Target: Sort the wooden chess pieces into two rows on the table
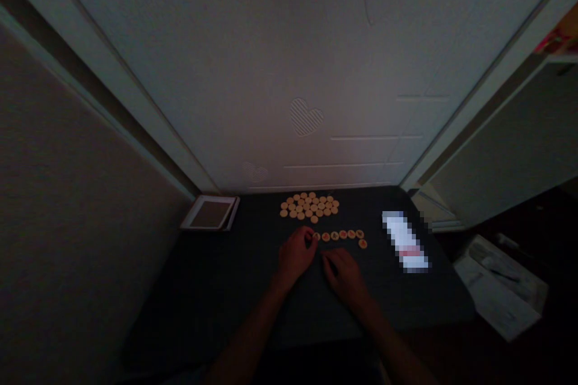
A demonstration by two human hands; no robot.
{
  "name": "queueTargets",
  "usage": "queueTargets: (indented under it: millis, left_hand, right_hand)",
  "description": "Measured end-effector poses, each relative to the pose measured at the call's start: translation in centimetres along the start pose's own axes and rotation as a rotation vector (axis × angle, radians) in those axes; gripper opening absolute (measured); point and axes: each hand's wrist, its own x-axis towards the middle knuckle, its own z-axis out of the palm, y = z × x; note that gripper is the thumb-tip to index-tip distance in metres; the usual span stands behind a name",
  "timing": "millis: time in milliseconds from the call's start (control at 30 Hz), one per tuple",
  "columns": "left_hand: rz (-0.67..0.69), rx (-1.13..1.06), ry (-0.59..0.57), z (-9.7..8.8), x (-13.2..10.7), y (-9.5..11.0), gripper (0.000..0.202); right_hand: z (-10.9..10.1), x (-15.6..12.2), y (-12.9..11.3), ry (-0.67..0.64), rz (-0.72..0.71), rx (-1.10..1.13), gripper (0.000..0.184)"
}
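L grip [297, 251] at row [343, 234], 6 discs [335, 236], 1 disc [363, 244] nr

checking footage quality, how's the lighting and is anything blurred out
Head view: dim overall, the table especially dark; the bright patch at right is coarsely pixelated; marks on the row of discs are too soft to read.

marked discs [335, 236] mostly rowed, plain discs [307, 207] clustered

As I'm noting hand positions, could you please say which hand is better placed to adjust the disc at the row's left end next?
Probably the left hand: it is beside that disc, while the right hand sits apart from the row, lower in the picture.
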Motion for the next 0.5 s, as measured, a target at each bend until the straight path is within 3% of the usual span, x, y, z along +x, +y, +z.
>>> queueTargets:
  millis: [500]
  left_hand:
    - [0.068, -0.117, -0.006, 0.1, -0.2, -1.1, 0.018]
  right_hand:
    - [0.0, 0.1, -0.1, 0.041, 0.014, 0.008, 0.021]
